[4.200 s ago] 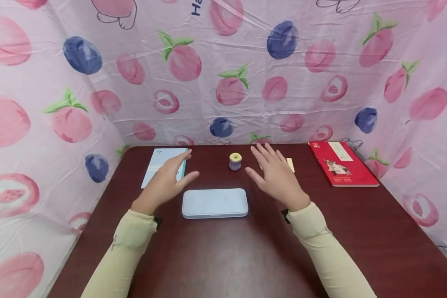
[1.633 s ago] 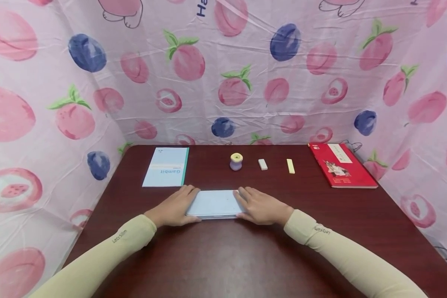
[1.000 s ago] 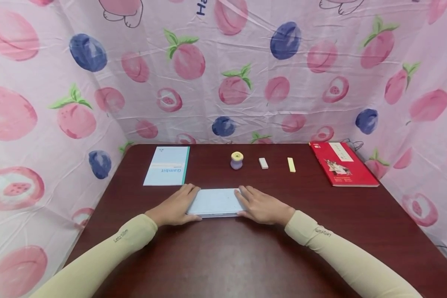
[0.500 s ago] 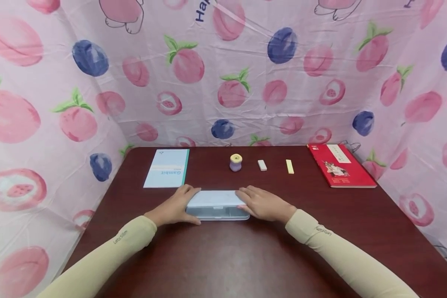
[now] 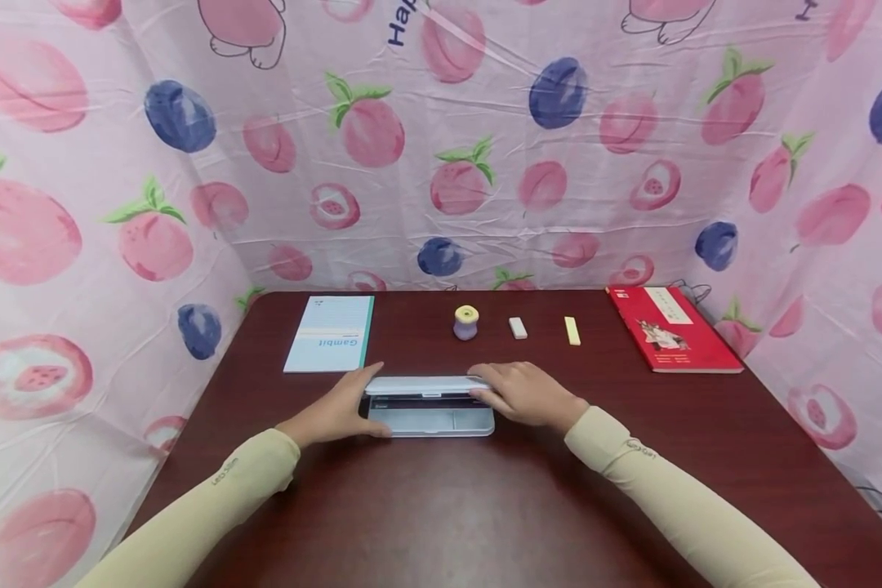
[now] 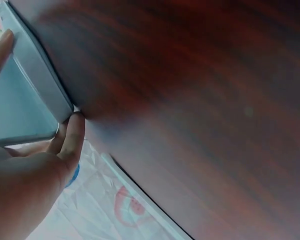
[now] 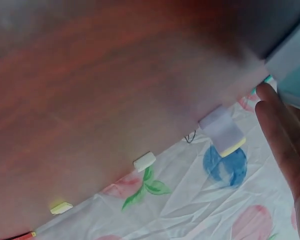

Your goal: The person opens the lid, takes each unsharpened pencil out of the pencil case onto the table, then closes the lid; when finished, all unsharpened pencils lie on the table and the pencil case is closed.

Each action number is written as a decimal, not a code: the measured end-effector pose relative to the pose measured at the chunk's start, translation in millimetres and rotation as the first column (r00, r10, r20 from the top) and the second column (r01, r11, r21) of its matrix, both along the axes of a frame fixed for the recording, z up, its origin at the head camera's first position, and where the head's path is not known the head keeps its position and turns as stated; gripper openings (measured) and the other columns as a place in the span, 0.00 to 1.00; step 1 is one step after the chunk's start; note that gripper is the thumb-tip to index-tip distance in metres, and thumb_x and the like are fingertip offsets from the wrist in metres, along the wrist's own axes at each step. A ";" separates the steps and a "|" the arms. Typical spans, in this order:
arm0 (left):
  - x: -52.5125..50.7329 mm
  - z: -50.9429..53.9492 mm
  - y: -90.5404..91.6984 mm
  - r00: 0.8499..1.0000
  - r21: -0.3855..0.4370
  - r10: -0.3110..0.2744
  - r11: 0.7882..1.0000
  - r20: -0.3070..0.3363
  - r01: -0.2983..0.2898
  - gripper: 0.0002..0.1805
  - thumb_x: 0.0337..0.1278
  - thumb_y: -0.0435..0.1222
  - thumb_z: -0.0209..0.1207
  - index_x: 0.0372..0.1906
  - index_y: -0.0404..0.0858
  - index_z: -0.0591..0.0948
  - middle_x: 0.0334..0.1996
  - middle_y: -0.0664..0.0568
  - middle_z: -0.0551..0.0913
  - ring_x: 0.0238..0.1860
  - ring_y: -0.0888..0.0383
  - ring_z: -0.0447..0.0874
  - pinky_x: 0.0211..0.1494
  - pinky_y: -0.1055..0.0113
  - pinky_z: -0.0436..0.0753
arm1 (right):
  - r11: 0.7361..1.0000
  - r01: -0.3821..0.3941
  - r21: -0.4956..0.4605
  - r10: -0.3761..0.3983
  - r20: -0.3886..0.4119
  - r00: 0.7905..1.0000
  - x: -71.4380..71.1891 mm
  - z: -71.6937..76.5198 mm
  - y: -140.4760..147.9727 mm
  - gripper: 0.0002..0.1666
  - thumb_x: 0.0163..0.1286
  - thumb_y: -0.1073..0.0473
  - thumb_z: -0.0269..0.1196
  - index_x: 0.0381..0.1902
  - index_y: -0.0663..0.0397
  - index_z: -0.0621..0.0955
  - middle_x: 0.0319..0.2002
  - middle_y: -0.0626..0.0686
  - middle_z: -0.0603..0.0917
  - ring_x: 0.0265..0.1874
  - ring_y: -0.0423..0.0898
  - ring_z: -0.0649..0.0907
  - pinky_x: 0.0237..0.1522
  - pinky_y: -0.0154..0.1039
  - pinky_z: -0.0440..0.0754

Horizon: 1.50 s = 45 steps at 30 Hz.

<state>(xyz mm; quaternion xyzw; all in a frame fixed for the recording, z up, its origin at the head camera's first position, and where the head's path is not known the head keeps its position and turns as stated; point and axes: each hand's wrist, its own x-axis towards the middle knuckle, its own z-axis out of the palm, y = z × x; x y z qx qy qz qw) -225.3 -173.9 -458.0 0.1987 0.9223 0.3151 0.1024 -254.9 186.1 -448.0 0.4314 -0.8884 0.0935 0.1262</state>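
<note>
A pale blue pencil case (image 5: 412, 421) lies on the dark wooden table, its lid (image 5: 419, 384) raised and tilted back toward the far side. A shallow tray with a divider near the right end shows inside. My left hand (image 5: 332, 413) holds the left end, thumb at the front edge and fingers behind. At the right end, my right hand (image 5: 532, 395) pinches the lid between thumb and fingers. In the left wrist view, fingertips (image 6: 76, 122) touch the back corner of the case (image 6: 20, 100). The right wrist view catches only a corner of the case (image 7: 295, 75).
Behind the case stand a purple-and-yellow spool-shaped object (image 5: 466, 323), a white eraser-like block (image 5: 518, 328) and a yellow strip (image 5: 572, 331). A "Gambit" notebook (image 5: 329, 335) lies back left, a red book (image 5: 672, 329) back right. Fruit-printed cloth (image 5: 441, 147) hangs around the table.
Both hands came down from above the table to the case's ends. The lid, closed a second ago, has swung up and back, baring the tray. My right hand rose slightly with it.
</note>
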 end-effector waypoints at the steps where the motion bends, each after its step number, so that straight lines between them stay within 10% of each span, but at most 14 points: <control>1: -0.3 0.0 0.3 1.000 0.009 0.004 1.000 0.000 -0.004 0.70 0.46 0.53 0.83 0.87 0.35 0.51 0.84 0.36 0.59 0.83 0.37 0.59 0.84 0.38 0.65 | 1.000 0.008 -0.020 -0.008 -0.015 1.000 -1.2 1.4 -0.3 0.20 0.80 0.45 0.62 0.60 0.50 0.82 0.42 0.46 0.92 0.37 0.42 0.90 0.45 0.44 0.91; 7: 0.6 1.9 -2.2 1.000 0.076 0.018 0.997 -0.001 -0.017 0.83 0.41 0.51 0.86 0.88 0.41 0.34 0.75 0.32 0.70 0.69 0.41 0.78 0.75 0.44 0.79 | 0.985 0.106 -0.139 -0.111 -0.031 0.993 -9.1 10.7 -5.2 0.13 0.78 0.48 0.65 0.51 0.48 0.80 0.27 0.42 0.87 0.20 0.36 0.79 0.29 0.38 0.83; 17: -2.1 -0.3 -1.3 0.999 0.117 0.053 0.992 -0.011 -0.051 0.92 0.34 0.47 0.89 0.85 0.41 0.23 0.59 0.38 0.81 0.58 0.48 0.81 0.70 0.49 0.83 | 0.931 0.218 -0.293 -0.243 -0.054 0.968 -33.0 20.3 -16.7 0.07 0.78 0.58 0.65 0.47 0.52 0.77 0.29 0.50 0.88 0.26 0.45 0.87 0.27 0.46 0.85; 28: -0.9 0.6 2.1 0.999 0.081 0.049 0.995 0.007 -0.050 0.85 0.36 0.49 0.87 0.88 0.43 0.33 0.62 0.40 0.80 0.63 0.46 0.81 0.72 0.48 0.82 | 0.937 0.350 -0.015 -0.349 0.035 0.936 -50.7 14.2 -21.8 0.21 0.81 0.49 0.61 0.62 0.56 0.83 0.42 0.55 0.90 0.38 0.50 0.90 0.40 0.51 0.90; 38: 0.0 3.9 2.6 0.999 -0.083 0.020 0.996 -0.035 -0.023 0.61 0.42 0.56 0.84 0.79 0.32 0.70 0.63 0.42 0.79 0.61 0.49 0.77 0.72 0.48 0.81 | 0.924 0.331 0.192 -0.345 0.045 0.937 -47.8 4.8 -20.3 0.35 0.84 0.42 0.56 0.77 0.59 0.73 0.53 0.65 0.88 0.39 0.58 0.91 0.46 0.56 0.91; 45: -0.9 2.1 2.9 0.999 -0.079 0.020 0.997 -0.034 -0.022 0.57 0.43 0.56 0.83 0.77 0.34 0.73 0.61 0.44 0.78 0.59 0.51 0.75 0.69 0.51 0.82 | 0.903 0.342 0.261 -0.388 0.154 0.909 -46.8 6.7 -22.1 0.38 0.85 0.39 0.52 0.80 0.58 0.70 0.64 0.67 0.81 0.48 0.58 0.90 0.55 0.59 0.89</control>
